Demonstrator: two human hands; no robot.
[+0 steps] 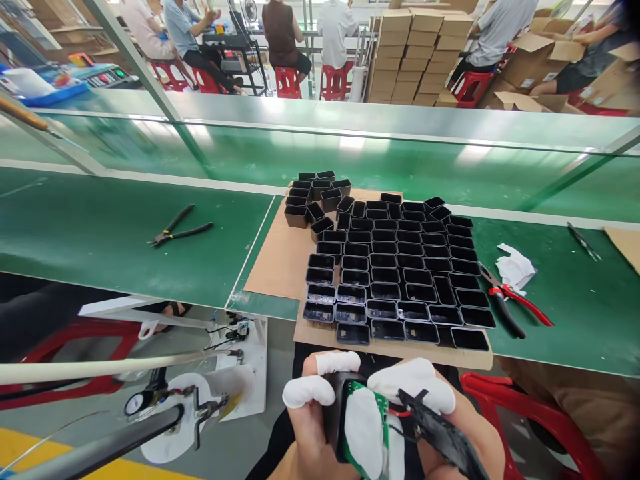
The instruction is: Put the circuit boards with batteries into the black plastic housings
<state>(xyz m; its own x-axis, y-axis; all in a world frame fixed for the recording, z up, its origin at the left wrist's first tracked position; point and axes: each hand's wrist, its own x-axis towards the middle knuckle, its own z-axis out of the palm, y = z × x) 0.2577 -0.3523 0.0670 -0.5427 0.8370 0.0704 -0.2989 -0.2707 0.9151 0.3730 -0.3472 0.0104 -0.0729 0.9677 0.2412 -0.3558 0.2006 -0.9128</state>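
Note:
In the head view's lower middle, my left hand grips a black plastic case from its side, fingers closed. A green circuit board sits at the case's opening, partly covered by a white-covered fingertip. My right hand is closed around a dark, flat black plastic piece, close beside the board. A red wire and a dark wire run between board and piece. White covers sheathe several of my fingertips. Beyond my hands, many open black cases stand in rows.
Cardboard sheets lie under the cases on the green bench. Yellow-marked cutters lie left; red-and-black pliers, white tissue and tweezers lie right. A metal stand with a gauge is lower left. People sit beyond stacked cartons.

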